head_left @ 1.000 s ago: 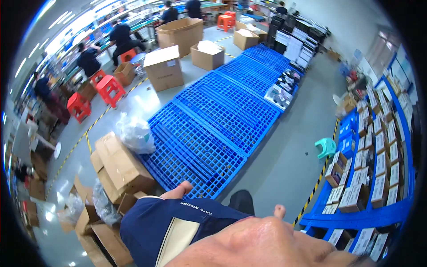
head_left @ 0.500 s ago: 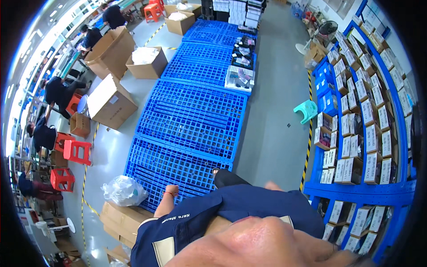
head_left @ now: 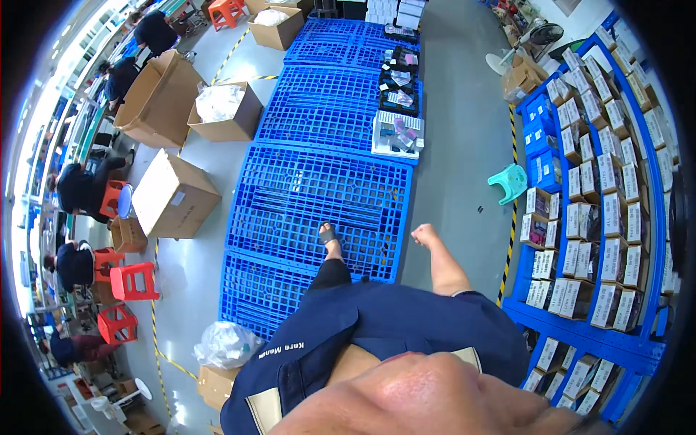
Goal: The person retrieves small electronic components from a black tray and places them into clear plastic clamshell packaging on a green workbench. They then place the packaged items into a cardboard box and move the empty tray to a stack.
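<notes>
My right hand (head_left: 423, 234) hangs out ahead of me at the end of a bare forearm, its fingers curled in and nothing seen in them. It is over the grey floor, just right of the blue plastic pallets (head_left: 319, 181), and appears to touch nothing. My left hand is out of sight behind my dark blue shirt (head_left: 406, 319). My foot in a dark sandal (head_left: 328, 233) is on the pallet grid in front of me.
White and black trays of small packets (head_left: 397, 134) line the pallets' right edge. Blue shelving with labelled boxes (head_left: 580, 232) stands right, a green stool (head_left: 509, 183) before it. Cartons (head_left: 174, 196), red stools (head_left: 135, 281) and seated people (head_left: 80, 188) are left. A plastic bag (head_left: 225, 344) lies near left.
My right arm has swung forward into full view. My left hand has dropped out of view. My sandaled foot has stepped farther along the pallets, and the surroundings have shifted slightly.
</notes>
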Tool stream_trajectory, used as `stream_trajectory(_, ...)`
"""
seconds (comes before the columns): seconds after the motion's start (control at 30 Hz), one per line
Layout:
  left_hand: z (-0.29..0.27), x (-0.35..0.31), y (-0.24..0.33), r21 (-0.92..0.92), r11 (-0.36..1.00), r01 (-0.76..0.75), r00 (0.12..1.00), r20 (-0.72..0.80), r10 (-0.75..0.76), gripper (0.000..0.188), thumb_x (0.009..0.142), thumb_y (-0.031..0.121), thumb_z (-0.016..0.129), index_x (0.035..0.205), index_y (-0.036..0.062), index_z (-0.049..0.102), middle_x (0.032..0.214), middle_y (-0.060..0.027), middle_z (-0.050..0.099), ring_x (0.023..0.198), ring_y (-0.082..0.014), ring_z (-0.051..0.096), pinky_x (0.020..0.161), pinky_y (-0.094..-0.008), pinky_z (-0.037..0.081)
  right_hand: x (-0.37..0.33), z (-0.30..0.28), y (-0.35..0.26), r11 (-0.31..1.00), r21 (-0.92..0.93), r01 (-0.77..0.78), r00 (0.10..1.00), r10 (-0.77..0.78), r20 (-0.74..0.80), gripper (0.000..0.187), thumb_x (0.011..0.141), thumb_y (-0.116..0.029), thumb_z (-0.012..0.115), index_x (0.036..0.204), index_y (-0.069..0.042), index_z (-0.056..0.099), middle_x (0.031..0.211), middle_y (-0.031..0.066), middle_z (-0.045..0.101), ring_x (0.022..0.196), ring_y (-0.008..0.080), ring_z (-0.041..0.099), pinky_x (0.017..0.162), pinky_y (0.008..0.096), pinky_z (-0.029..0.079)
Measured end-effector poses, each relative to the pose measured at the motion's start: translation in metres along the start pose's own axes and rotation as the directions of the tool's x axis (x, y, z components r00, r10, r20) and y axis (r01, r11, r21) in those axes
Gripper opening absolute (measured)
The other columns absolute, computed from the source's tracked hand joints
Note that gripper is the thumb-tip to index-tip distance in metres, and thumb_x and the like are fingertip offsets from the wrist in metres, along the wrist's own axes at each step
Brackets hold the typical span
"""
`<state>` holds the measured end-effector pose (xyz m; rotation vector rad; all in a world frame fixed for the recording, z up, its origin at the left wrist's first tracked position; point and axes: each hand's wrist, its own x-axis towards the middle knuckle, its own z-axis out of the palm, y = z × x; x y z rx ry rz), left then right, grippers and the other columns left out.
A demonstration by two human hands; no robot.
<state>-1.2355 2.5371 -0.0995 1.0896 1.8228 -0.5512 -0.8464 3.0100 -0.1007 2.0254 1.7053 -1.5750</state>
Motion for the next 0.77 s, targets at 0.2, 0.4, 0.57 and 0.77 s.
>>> stream_trajectory(0.2,-0.139,0.074,-0.072,0.073,0.997,-0.019,0.999,0.027,0.017,0.019,0.072,0.029,0.061,0.082,0.0151,0.067,0.085,-0.0099,0.066,0.082,-0.0256,0.064,0.063,-0.0392,0.051,-0.042,0.007,-0.055,0.995,-0.05,0.087,0.993,-0.082,0.09,0.025,0.079,-0.025,0.063,0.068,-0.003,0.06,0.058,0.0075,0.059,0.048,0.0191,0.054,0.047,0.0361,0.044)
stream_trajectory(0.4,-0.423,0.235,-0.108,0.396,0.918,-0.009,0.962,-0.247,0.116,0.012,0.069,0.023,0.058,0.074,0.0156,0.066,0.07,-0.0068,0.065,0.067,-0.0224,0.065,0.055,-0.0366,0.051,0.077,-0.011,-0.126,0.96,0.113,-0.257,0.949,0.273,-0.158,0.025,0.082,-0.023,0.06,0.068,-0.003,0.058,0.059,0.0067,0.059,0.048,0.0165,0.054,0.044,0.0348,0.044)
stream_trajectory(0.57,-0.616,0.344,-0.054,-0.333,0.873,-0.356,0.802,-0.589,0.102,0.015,0.077,0.019,0.057,0.068,0.0079,0.06,0.061,-0.0031,0.057,0.056,-0.0179,0.058,0.045,-0.0354,0.046,0.171,-0.036,-0.206,0.925,0.125,-0.359,0.925,0.371,-0.088,0.022,0.08,-0.019,0.061,0.065,-0.004,0.057,0.059,0.0063,0.059,0.047,0.0167,0.054,0.039,0.032,0.042)
stream_trajectory(0.77,-0.719,0.431,0.029,-0.887,0.461,0.01,0.997,0.041,0.059,0.017,0.083,0.025,0.055,0.078,0.0091,0.059,0.06,-0.0032,0.053,0.05,-0.0173,0.049,0.042,-0.033,0.039,0.241,-0.092,-0.314,0.848,-0.013,-0.529,0.843,0.528,0.104,0.027,0.074,-0.029,0.066,0.094,-0.012,0.068,0.098,0.0215,0.063,0.089,0.0203,0.062,0.078,0.0414,0.046)
